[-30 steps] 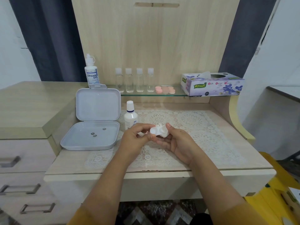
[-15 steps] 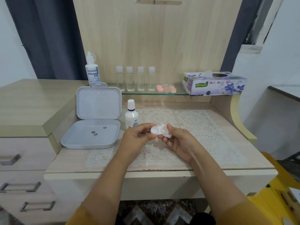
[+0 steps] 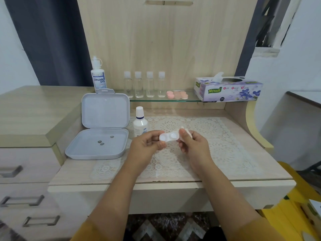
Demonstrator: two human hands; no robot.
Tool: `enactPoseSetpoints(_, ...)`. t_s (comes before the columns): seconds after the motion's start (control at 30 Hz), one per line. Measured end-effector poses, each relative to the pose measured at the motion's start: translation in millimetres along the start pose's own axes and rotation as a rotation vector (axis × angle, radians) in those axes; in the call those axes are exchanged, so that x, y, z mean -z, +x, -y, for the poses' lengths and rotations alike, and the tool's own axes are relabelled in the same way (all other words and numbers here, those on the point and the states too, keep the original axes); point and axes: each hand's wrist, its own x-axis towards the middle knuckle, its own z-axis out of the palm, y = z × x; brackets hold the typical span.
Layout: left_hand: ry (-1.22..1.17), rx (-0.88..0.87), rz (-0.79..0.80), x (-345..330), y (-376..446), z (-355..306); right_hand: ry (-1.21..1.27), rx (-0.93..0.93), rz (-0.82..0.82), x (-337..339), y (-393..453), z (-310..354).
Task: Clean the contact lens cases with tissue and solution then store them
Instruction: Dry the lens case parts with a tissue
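Note:
A white contact lens case [image 3: 168, 137] with two round wells is held above the lace mat. My left hand [image 3: 147, 145] pinches its left end. My right hand [image 3: 192, 145] grips a folded white tissue [image 3: 186, 132] at the case's right end. A small solution bottle [image 3: 140, 124] with a white cap stands just behind my left hand. An open grey storage box [image 3: 99, 134] lies at the left, lid upright, with three small dark items in its tray. Pink lens cases [image 3: 177, 95] sit on the glass shelf.
A tall Dream Eye bottle [image 3: 98, 76] stands behind the box. Several small clear bottles [image 3: 144, 84] line the glass shelf [image 3: 191, 100]. A tissue box [image 3: 229, 89] sits at the shelf's right end. Drawers are at the left, a yellow object at the lower right.
The tissue that was wrapped over the case has come off to the right in my right hand, so both wells of the case now show. Both hands stay close together.

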Motion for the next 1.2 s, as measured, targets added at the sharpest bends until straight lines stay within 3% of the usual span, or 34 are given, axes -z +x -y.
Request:
enactPoseSetpoints(0.07,0.019,0.01,-0.015,0.4,0.5,1.5,0.034,0.017,-0.098,1.9,0.3,-1.8)
enactPoseSetpoints(0.17,0.059,0.019,-0.004,0.9,0.6,3.7,0.075,0.013,-0.074,1.1,-2.4,0.2)
enactPoseSetpoints(0.3,0.032,0.045,-0.009,1.4,1.8,6.0,-0.195,0.084,-0.039,-3.2,-3.0,-1.2)
enactPoseSetpoints(0.53,0.081,0.034,0.062,1.5,1.3,7.0,-0.45,0.088,0.041,-5.1,-3.0,-7.4)
enactPoseSetpoints(0.83,0.035,0.092,0.053,-0.6,0.5,4.3,-0.486,0.189,-0.07,-6.4,-8.8,-7.2)
enactPoseSetpoints(1.0,0.022,0.106,0.034,-0.6,1.3,4.0,-0.207,0.263,-0.252,-3.4,-8.2,-1.8)
enactPoseSetpoints(1.07,0.025,0.103,0.041,-0.5,1.4,4.2,-0.219,0.267,-0.2,-3.5,-6.2,-1.9)
enactPoseSetpoints(1.2,0.0,0.093,-0.021,0.9,2.7,4.3,-0.481,0.298,0.136,-8.2,-9.5,-6.5)
